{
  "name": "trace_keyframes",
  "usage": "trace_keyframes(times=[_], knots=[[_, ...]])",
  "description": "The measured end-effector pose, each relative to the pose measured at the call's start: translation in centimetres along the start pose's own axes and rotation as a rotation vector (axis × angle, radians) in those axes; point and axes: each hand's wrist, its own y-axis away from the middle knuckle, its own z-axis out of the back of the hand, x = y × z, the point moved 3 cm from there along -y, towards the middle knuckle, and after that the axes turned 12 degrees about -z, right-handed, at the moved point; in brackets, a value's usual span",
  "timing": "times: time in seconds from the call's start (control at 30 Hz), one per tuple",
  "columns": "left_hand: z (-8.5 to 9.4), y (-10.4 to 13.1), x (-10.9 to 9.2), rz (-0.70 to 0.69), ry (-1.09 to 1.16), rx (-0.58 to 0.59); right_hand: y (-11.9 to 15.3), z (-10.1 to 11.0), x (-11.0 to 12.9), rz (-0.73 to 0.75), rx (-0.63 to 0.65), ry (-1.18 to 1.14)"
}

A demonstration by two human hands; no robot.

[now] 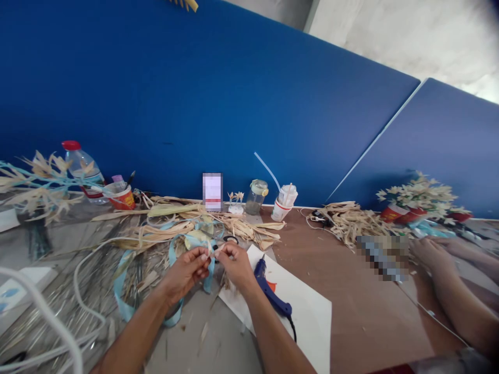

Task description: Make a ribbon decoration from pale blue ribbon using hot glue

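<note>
My left hand and my right hand meet above the middle of the table, thumbs and fingertips pinched. Between them is a small pale piece of dried husk, mostly covered by the fingers. Light blue ribbon loops beneath and left of my left hand. Behind both hands lies a heap of dried corn husks. A blue glue gun rests on a white sheet, just right of my right forearm.
White cable curls over thin wires at left. A phone, glass jar and white cup line the blue partition. Husk flowers stand back right. Another person's hands rest at far right.
</note>
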Motion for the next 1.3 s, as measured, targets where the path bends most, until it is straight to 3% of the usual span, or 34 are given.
trace_keyframes(times=[0.83,1.07,1.17,1.3], knots=[[0.3,-0.1,0.2,0.024,-0.073,-0.031,0.0,-0.2,0.0,-0.039,0.055,0.01],[0.1,-0.3,0.0,-0.04,-0.162,-0.071,-0.1,-0.4,-0.5,-0.057,0.059,0.012],[0.4,-0.5,-0.2,-0.097,-0.176,-0.135,-0.4,-0.1,-1.1,-0.075,-0.007,-0.04],[1.0,-0.7,-0.6,-0.166,-0.171,-0.226,-1.0,1.0,-1.8,-0.121,-0.194,-0.175]])
